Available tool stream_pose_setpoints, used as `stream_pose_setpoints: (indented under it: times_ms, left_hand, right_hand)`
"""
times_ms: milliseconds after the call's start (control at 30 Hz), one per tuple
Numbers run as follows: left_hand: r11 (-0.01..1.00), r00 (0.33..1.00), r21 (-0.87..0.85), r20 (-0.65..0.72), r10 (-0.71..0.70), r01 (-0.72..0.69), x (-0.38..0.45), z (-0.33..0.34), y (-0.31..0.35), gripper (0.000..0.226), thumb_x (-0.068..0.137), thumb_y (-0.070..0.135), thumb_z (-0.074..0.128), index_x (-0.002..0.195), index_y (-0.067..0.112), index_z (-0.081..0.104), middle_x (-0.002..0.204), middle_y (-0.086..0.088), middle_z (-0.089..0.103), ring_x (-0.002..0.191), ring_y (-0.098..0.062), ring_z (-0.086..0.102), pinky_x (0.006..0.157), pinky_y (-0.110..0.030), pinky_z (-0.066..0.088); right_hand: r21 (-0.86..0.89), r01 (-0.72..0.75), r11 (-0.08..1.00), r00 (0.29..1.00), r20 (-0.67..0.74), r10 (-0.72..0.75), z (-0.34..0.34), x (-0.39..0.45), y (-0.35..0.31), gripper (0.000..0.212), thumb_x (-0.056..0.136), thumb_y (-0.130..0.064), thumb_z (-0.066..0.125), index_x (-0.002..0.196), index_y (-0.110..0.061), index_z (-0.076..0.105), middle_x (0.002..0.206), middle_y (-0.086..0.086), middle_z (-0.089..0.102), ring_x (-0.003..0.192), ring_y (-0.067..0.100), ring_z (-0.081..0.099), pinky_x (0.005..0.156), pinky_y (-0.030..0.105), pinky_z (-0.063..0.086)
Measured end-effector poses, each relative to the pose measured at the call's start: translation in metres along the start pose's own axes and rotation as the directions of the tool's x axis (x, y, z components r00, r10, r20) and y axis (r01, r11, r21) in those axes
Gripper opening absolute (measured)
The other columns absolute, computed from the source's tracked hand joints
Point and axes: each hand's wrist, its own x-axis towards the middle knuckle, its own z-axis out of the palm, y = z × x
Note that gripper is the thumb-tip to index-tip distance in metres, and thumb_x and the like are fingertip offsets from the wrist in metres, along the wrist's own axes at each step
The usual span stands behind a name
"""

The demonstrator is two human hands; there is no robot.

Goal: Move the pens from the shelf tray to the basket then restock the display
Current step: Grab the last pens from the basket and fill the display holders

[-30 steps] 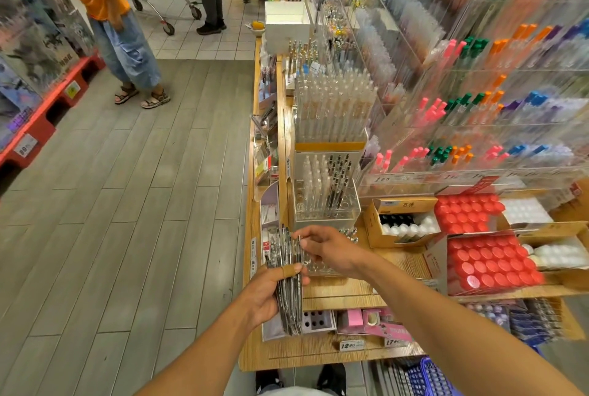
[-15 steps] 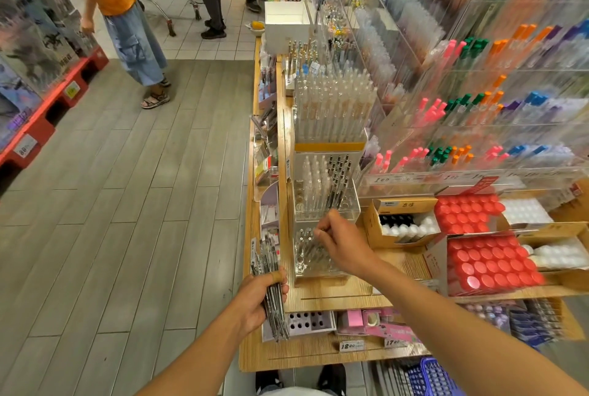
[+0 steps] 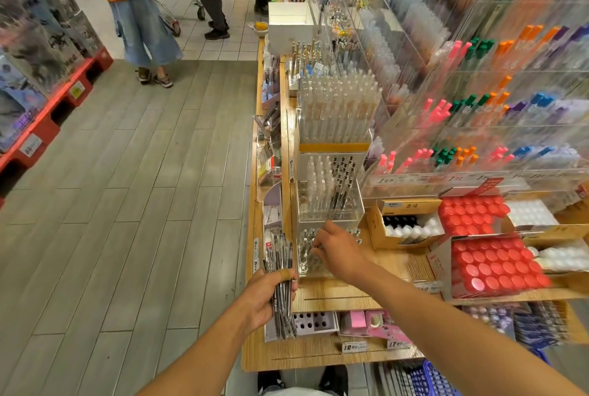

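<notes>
- my left hand (image 3: 266,295) is curled tight round a thick bundle of dark-barrelled pens (image 3: 282,287), held upright beside the wooden shelf edge (image 3: 255,316).
- my right hand (image 3: 336,252) reaches into the low clear acrylic pen tray (image 3: 306,263), fingertips pinched together; i can't tell whether they hold a pen.
- the blue plastic basket (image 3: 430,379) is cut off at the bottom edge.
- the tray's contents are blurred.
</notes>
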Motion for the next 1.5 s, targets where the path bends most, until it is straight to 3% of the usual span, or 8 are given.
stream_pose_setpoints:
  times_ms: [200,400,533,733,900,1167,1300,1500]
  left_hand:
    - [0.999,0.999,0.031,0.026,0.028,-0.029,0.0,0.001,0.001,0.055,0.074,0.006,0.076,0.121,-0.013,0.057,0.09,-0.02,0.072,0.072,-0.024,0.068,0.064,-0.032,0.06]
    - [0.998,0.998,0.021,0.036,0.055,-0.056,-0.003,0.003,0.001,0.052,0.078,0.004,0.075,0.123,-0.013,0.056,0.096,-0.021,0.073,0.076,-0.025,0.07,0.069,-0.034,0.06]
    - [0.995,0.996,0.076,0.067,0.059,-0.064,-0.007,0.009,0.002,0.059,0.073,0.008,0.076,0.125,-0.011,0.055,0.094,-0.019,0.073,0.077,-0.026,0.068,0.068,-0.034,0.059]
    - [0.997,0.997,0.063,0.06,0.043,-0.047,-0.007,0.011,0.0,0.061,0.078,0.004,0.075,0.129,-0.013,0.048,0.098,-0.023,0.072,0.077,-0.027,0.069,0.064,-0.035,0.059]
    - [0.998,0.998,0.02,0.014,0.061,-0.062,-0.005,0.005,-0.002,0.049,0.078,0.008,0.074,0.122,-0.007,0.06,0.098,-0.025,0.072,0.077,-0.028,0.071,0.061,-0.037,0.059]
    - [0.996,0.99,-0.062,-0.135,0.049,-0.058,0.007,-0.015,-0.011,0.033,0.079,0.007,0.072,0.106,-0.012,0.067,0.093,-0.024,0.074,0.069,-0.024,0.072,0.056,-0.032,0.06]
    - [0.995,0.989,-0.08,-0.144,0.039,-0.051,0.011,-0.019,-0.014,0.026,0.089,0.003,0.064,0.112,-0.009,0.062,0.093,-0.023,0.074,0.069,-0.025,0.072,0.056,-0.032,0.06]
    - [0.997,0.992,-0.065,-0.125,0.035,-0.044,0.013,-0.018,-0.015,0.03,0.09,0.004,0.064,0.118,-0.005,0.058,0.094,-0.022,0.073,0.071,-0.027,0.071,0.057,-0.034,0.059]
  right_hand:
    - [-0.04,-0.038,0.998,0.999,0.026,0.039,-0.002,0.005,-0.009,0.017,0.094,-0.024,0.059,0.1,-0.014,0.07,0.098,0.0,0.055,0.089,0.023,0.057,0.065,0.029,0.037]
    - [0.142,-0.132,0.981,0.99,0.076,0.122,-0.017,-0.001,-0.015,0.016,0.094,-0.025,0.061,0.107,-0.021,0.068,0.098,-0.001,0.068,0.087,0.015,0.063,0.077,0.031,0.053]
    - [0.473,-0.282,0.835,0.952,0.249,0.18,-0.029,-0.003,-0.025,0.024,0.097,-0.03,0.058,0.112,-0.014,0.066,0.095,0.005,0.07,0.086,0.019,0.065,0.074,0.029,0.052]
    - [0.693,-0.453,0.561,0.889,0.396,0.228,-0.038,-0.005,-0.037,0.016,0.094,-0.021,0.062,0.099,-0.006,0.062,0.074,0.001,0.06,0.06,0.011,0.054,0.057,0.023,0.046]
    - [0.771,-0.442,0.458,0.896,0.357,0.262,-0.055,-0.003,-0.03,0.014,0.097,-0.016,0.058,0.102,-0.003,0.058,0.077,0.01,0.064,0.061,0.016,0.062,0.064,0.04,0.052]
    - [0.588,-0.168,0.791,0.979,0.007,0.203,-0.064,0.0,-0.013,0.009,0.094,-0.023,0.061,0.092,-0.017,0.055,0.082,0.008,0.067,0.07,0.016,0.063,0.059,0.026,0.051]
    - [0.351,-0.097,0.931,0.995,0.031,0.092,-0.054,0.002,-0.011,0.014,0.094,-0.027,0.061,0.088,-0.031,0.048,0.078,-0.01,0.061,0.069,0.005,0.059,0.057,0.017,0.045]
    - [0.187,0.031,0.982,0.994,0.101,-0.051,-0.035,0.0,-0.015,0.008,0.096,-0.021,0.056,0.094,-0.016,0.05,0.075,-0.002,0.066,0.067,0.013,0.065,0.057,0.029,0.052]
